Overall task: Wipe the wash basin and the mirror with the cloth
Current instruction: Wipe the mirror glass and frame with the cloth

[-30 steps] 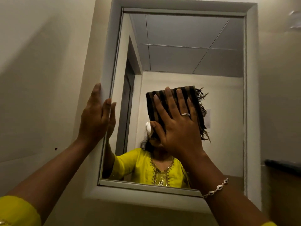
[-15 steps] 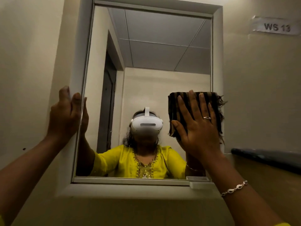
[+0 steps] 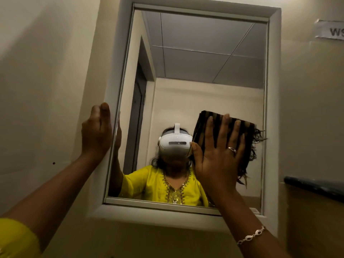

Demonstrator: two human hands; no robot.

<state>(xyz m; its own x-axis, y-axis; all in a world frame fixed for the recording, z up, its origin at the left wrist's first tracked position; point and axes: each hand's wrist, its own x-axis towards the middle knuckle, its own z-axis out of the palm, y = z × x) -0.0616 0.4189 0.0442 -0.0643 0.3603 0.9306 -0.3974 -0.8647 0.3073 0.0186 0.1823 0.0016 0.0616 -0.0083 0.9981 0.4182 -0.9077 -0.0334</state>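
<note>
A rectangular mirror [image 3: 204,71] in a pale frame hangs on the wall ahead. My right hand [image 3: 217,157] lies flat, fingers spread, pressing a dark striped cloth [image 3: 247,131] with fringed edges against the glass at the lower right. My left hand [image 3: 96,133] rests on the frame's left edge, fingers closed around it. The glass reflects a person in a yellow top wearing a white headset. The wash basin is out of view.
Cream walls surround the mirror. A dark ledge [image 3: 314,187] juts out at the right, below a paper label [image 3: 331,31] on the wall. The mirror's lower sill [image 3: 158,211] projects toward me.
The cloth under my right hand has swept from the mirror's middle to its right side, then slightly back. My left hand has stayed on the frame's left edge.
</note>
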